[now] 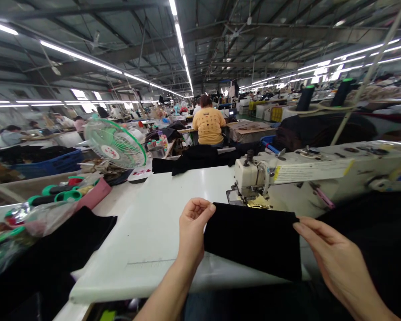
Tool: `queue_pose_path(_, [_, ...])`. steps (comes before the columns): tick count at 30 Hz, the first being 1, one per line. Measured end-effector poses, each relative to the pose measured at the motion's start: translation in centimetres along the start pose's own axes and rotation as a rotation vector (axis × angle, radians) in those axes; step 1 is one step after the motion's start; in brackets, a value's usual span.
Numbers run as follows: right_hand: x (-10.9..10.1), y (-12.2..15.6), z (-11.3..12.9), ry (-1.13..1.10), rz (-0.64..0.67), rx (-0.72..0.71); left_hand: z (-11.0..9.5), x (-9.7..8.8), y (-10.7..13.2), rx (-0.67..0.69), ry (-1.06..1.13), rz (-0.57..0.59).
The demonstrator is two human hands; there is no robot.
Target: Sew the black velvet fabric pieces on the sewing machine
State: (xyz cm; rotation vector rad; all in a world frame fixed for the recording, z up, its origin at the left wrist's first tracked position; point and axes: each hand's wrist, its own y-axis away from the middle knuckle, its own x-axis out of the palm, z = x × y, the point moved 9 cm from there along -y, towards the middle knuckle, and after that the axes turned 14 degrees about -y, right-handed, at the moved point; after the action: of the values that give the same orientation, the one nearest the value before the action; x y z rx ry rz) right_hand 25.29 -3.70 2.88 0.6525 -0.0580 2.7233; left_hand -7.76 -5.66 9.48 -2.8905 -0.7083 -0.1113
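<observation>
A black fabric piece (254,240) hangs between my two hands, in front of the sewing machine (252,176). My left hand (195,225) pinches its upper left corner between thumb and fingers. At the upper right corner, my right hand (324,243) grips the edge the same way. The piece is held up over the near edge of the white table (153,232), its top edge just short of the machine's needle area. Its lower edge slants down to the right.
Black cloth (53,249) lies at the left, beside thread spools (63,195). A green-rimmed fan (115,142) stands beyond them. More black fabric (200,158) rests on the table's far edge. A person in a yellow top (209,125) sits ahead. Dark cloth (377,232) is at the right.
</observation>
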Motion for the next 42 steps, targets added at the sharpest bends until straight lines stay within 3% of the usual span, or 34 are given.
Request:
queue_pose_path(8, [3.3, 1.4, 2.8, 0.004, 0.130, -0.050, -0.7, -1.3, 0.5, -0.042, 0.034, -0.076])
queue_pose_path(17, [3.2, 1.0, 2.7, -0.093, 0.129, -0.017, 0.1, -0.8, 0.6, -0.074, -0.001, -0.064])
queue_pose_path(21, [3.6, 1.3, 3.3, -0.012, 0.210, -0.036, -1.9, -1.8, 2.2, 0.074, -0.127, -0.076])
queue_pose_path(24, [4.5, 1.8, 3.6, 0.153, 0.316, -0.039, -4.7, -2.8, 3.5, 0.243, -0.361, -0.119])
queue_pose_path(26, [5.0, 1.4, 3.1, 0.294, 0.358, -0.055, -5.4, -2.5, 3.2, 0.322, -0.530, -0.121])
queue_pose_path(29, [6.1, -0.4, 1.0, 0.517, 0.386, -0.131, -3.4, -1.0, 0.8, 0.395, -0.721, -0.060])
queue_pose_path(32, [7.0, -2.0, -2.4, 0.611, 0.398, -0.195, 1.4, 0.5, -1.9, 0.417, -0.930, 0.057])
queue_pose_path(36, [7.6, -2.2, -5.5, 0.715, 0.439, -0.242, 6.8, 1.6, -3.1, 0.360, -1.102, 0.242])
queue_pose_path(42, [7.2, -2.6, -6.2, 0.783, 0.427, -0.241, 8.7, 1.4, -4.1, 0.242, -1.024, 0.302])
